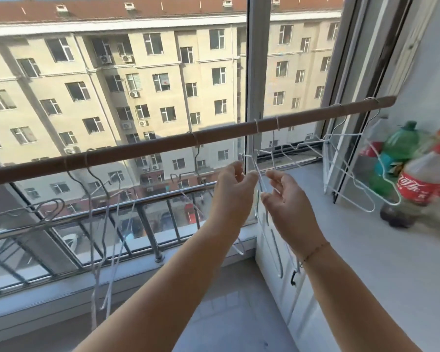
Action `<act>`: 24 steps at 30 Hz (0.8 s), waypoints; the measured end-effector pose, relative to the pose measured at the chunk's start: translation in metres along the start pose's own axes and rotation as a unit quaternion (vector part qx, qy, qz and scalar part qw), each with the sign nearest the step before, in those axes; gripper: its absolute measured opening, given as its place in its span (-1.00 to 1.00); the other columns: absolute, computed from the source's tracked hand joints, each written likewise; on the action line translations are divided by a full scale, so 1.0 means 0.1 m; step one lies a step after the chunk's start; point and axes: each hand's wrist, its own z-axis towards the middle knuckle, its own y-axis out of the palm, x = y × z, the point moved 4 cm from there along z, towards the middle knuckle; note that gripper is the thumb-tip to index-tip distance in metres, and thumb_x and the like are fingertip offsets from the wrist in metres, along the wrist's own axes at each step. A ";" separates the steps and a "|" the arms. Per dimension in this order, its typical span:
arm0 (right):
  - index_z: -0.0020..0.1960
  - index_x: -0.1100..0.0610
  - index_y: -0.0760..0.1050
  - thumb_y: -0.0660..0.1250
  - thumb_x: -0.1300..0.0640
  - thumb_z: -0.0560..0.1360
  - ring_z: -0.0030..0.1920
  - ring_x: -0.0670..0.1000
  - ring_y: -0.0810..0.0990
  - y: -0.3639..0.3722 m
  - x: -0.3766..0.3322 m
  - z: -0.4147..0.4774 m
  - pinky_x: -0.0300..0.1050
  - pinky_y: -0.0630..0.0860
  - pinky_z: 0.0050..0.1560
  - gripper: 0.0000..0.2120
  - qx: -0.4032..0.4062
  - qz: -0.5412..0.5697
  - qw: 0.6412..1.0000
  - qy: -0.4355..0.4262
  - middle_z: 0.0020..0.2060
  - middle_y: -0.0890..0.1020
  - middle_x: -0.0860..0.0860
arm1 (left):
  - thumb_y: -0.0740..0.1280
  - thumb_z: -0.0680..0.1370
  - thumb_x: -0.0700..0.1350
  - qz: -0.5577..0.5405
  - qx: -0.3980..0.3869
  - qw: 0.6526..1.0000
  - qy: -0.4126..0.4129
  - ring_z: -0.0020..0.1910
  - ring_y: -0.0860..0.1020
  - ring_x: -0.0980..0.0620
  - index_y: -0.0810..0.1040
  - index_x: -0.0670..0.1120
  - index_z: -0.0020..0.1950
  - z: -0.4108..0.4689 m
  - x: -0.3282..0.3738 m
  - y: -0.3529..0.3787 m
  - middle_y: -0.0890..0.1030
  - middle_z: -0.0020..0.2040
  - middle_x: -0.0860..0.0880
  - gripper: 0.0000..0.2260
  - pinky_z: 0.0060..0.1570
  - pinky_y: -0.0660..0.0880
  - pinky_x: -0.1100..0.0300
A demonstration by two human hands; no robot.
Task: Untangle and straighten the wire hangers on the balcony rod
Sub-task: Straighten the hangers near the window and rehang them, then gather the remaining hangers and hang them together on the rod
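1. A smooth brown cylindrical rod slants across the balcony window. Its left end is cut off by the frame edge.
2. Thin white wire hangers hang along it in loose clusters, several of them tilted and overlapping. Against the bright glass, individual wires are hard to separate.
3. The left hand pinches the middle hanger just below the rod, narrowly, with the thumb tip on the wire.
4. The right hand curves around the same wire. Whether it actually grips it cannot be told.
5. That hanger's lower part is hidden behind the right forearm, which wears a thin bracelet.
6. Blurred plastic bottles, green and red-labelled, stand on the matte white ledge.
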 end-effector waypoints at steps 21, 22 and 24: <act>-0.07 0.01 0.54 0.14 0.18 0.57 -0.37 -0.15 0.49 0.03 0.23 0.37 -0.27 0.48 -0.26 -0.79 -0.100 0.129 0.986 0.021 -0.38 0.55 -0.05 | 0.28 0.56 -0.15 -0.211 0.117 0.959 -0.148 -0.42 0.44 0.05 0.56 -0.15 -0.18 0.49 -0.15 0.27 0.48 -0.37 -0.03 -0.85 -0.44 0.43 0.25; -0.06 0.05 0.55 0.15 0.18 0.56 -0.36 -0.13 0.49 0.05 0.23 0.40 -0.30 0.48 -0.27 -0.80 -0.098 0.135 0.986 0.024 -0.38 0.56 -0.04 | 0.28 0.56 -0.15 -0.216 0.122 0.956 -0.158 -0.42 0.43 0.04 0.55 -0.16 -0.19 0.53 -0.18 0.27 0.48 -0.37 -0.05 -0.84 -0.44 0.42 0.23; -0.05 0.11 0.56 0.17 0.21 0.55 -0.33 -0.09 0.50 0.07 0.29 0.42 -0.29 0.48 -0.25 -0.81 -0.090 0.148 0.984 0.035 -0.36 0.57 -0.03 | 0.29 0.55 -0.15 -0.205 0.125 0.955 -0.175 -0.42 0.40 0.02 0.55 -0.18 -0.20 0.55 -0.28 0.27 0.46 -0.37 -0.08 -0.84 -0.43 0.37 0.18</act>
